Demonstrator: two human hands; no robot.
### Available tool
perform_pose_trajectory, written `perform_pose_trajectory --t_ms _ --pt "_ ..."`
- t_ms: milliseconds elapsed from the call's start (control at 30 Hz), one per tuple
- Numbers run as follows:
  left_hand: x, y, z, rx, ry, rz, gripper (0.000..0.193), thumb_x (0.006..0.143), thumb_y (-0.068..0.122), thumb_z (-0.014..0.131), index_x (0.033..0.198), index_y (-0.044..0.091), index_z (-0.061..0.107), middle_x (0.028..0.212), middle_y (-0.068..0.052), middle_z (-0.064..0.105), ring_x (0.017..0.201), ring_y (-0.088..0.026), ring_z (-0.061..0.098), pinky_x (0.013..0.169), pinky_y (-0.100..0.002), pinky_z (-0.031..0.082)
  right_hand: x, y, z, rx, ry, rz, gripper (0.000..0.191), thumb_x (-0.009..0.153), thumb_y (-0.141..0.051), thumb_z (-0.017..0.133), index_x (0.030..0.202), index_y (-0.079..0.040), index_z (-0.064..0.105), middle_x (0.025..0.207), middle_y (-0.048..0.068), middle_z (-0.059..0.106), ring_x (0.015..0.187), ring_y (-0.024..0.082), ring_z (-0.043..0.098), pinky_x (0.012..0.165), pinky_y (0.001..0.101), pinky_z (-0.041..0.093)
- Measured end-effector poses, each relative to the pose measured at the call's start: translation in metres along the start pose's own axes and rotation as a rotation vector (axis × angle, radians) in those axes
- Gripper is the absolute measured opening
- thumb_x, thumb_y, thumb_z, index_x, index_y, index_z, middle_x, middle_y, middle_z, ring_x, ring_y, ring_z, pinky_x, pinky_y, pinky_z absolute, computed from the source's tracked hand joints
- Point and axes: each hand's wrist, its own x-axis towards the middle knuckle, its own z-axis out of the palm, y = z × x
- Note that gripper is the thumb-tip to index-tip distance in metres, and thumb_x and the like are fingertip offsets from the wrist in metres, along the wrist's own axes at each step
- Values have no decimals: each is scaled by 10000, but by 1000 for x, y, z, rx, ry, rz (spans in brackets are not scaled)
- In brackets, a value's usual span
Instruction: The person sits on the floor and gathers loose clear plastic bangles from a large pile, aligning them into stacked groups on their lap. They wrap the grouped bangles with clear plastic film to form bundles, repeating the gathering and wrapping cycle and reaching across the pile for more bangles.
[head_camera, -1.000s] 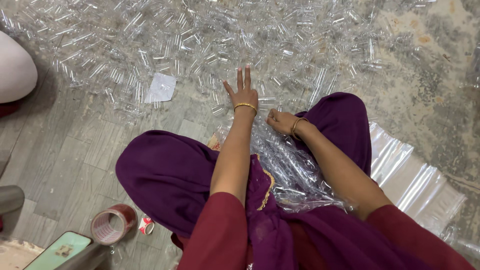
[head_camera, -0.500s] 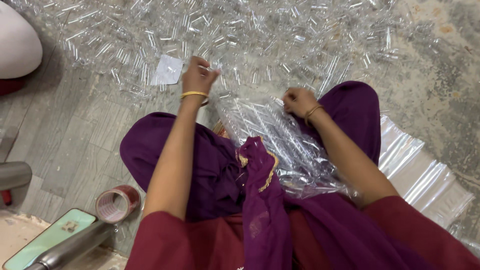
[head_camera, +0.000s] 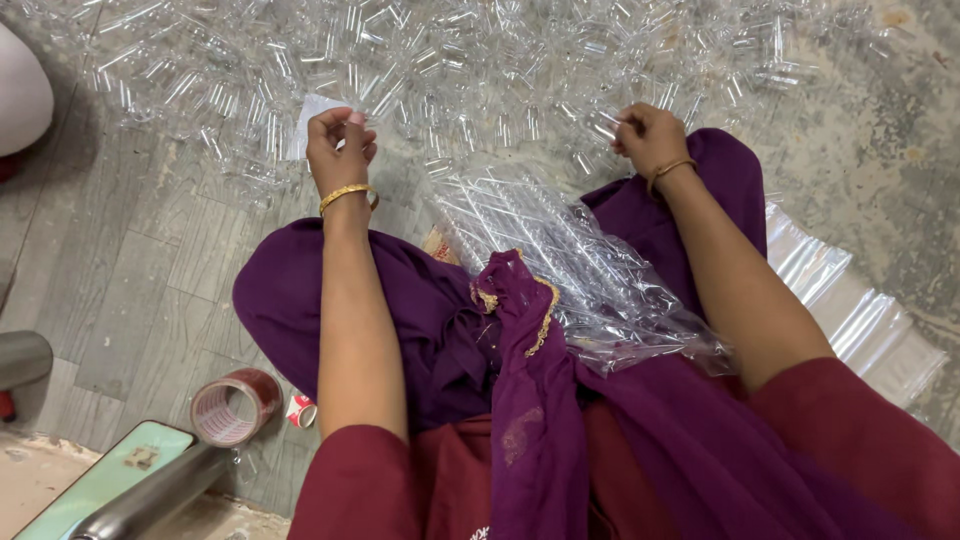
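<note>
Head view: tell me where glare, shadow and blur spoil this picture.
Head view: even, soft light, with no hard shadows; glare glints off the clear plastic tubes on the floor and off the clear bag on the lap, so single tubes are hard to separate; left hand and right hand are fairly sharp; the edges bend slightly.

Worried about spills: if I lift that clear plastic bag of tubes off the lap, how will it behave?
The bag looks thin and crinkled, so it would probably sag. The smooth clear tubes inside would likely slide towards the low end. It seems light.
</note>
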Motion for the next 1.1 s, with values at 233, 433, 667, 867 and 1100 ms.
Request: perform_pose_trajectory --t_ms 233,433,667,867,1100 --pt "3 -6 -5 -85 -1 -50 199 1015 198 617 1178 84 601 1109 -53 728 859 -105 695 740 -252 593 -13 5 11 -206 79 -137 121 1012 -92 680 1062 13 711 830 93 756 743 131 748 688 279 584" --pt "4 -6 -4 -96 9 -53 193 1021 196 611 1180 87 606 1113 -59 736 859 -105 694 742 -253 600 -18 -5 11 -265 99 -139 119 1001 -118 694 1052 -14 724 842 90 764 749 146 753 692 292 581" --pt "1 -4 -3 -123 -9 -77 187 1031 214 597 1177 96 601 1116 -50 735 846 -94 688 733 -245 593 -20 -11 11 -272 114 -145 114 993 -116 696 1041 -20 731 849 96 767 765 163 760 713 302 587" --pt "0 -1 -1 -101 -5 -80 178 1036 212 594 1172 98 604 1118 -47 734 837 -84 686 735 -239 597 -20 -13 11 -243 107 -134 114 990 -108 684 1047 -20 728 865 95 770 783 155 765 717 297 593" --pt "-2 2 1 -74 -16 -91 179 1032 218 595 1167 100 604 1106 -35 733 838 -86 684 726 -239 591 -19 -12 12 -264 99 -136 108 996 -87 673 1053 -16 731 884 93 775 795 161 767 727 299 595"
